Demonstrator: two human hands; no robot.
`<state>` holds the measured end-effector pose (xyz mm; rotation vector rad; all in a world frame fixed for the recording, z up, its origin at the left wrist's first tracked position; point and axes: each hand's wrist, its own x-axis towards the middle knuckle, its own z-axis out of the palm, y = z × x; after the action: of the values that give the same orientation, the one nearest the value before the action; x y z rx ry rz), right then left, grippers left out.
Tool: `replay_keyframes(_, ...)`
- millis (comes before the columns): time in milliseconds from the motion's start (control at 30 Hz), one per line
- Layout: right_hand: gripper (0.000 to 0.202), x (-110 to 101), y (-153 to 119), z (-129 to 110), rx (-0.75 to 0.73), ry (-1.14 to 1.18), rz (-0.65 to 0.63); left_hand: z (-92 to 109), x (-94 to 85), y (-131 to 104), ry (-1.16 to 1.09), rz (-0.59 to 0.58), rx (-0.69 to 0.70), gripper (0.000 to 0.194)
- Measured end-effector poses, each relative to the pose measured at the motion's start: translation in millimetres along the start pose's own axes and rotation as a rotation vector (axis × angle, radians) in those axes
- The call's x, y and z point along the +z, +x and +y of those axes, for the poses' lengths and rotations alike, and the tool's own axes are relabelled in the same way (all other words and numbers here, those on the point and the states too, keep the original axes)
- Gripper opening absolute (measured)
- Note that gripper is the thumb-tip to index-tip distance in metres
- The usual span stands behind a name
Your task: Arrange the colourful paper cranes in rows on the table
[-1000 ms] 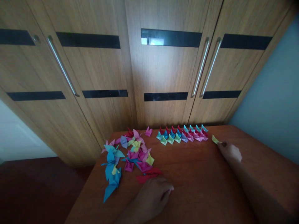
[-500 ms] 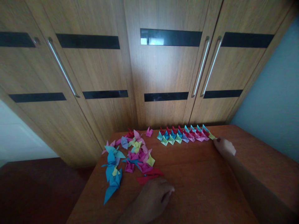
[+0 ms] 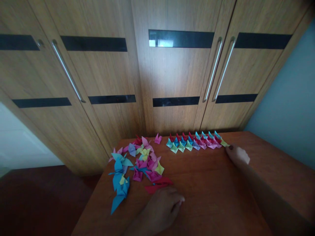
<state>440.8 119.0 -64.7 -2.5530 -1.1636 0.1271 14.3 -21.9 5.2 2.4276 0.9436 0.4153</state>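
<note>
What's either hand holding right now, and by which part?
The right hand pinches a yellow folded paper by its right end. The left hand is loosely curled; no held thing shows in it.

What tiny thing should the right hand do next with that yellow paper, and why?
Perhaps gently let go of the yellow paper: the right hand pinches it at the right end of the paper rows, where it seems lined up.

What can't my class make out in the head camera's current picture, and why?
Head view throughout:
Gripped end of the yellow paper piece: covered by the right hand.
Near part of the red paper piece: behind the left hand.
Anything under that hand: hidden by its back.
Near edge of the table: cut off by the picture's bottom.
</note>
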Motion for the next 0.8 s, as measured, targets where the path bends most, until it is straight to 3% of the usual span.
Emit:
replay_keyframes(200,0.052,1,-9,2,0.022,0.116,0.085,-2,3.0,0,0.006,0.005,0.004,0.023)
replay_keyframes(400,0.047,1,-38,-2,0.079,0.265,0.213,-4,4.7,0,0.023,0.011,0.009,0.023)
replay_keyframes(633,0.032,6,-97,-40,-0.253,0.233,0.068,-6,-5.2,-1,-0.003,0.104,0.001,0.027)
replay_keyframes(800,0.02,12,-144,-82,-0.489,0.233,-0.072,-20,-18.4,0,0.022,0.263,-0.056,0.027)
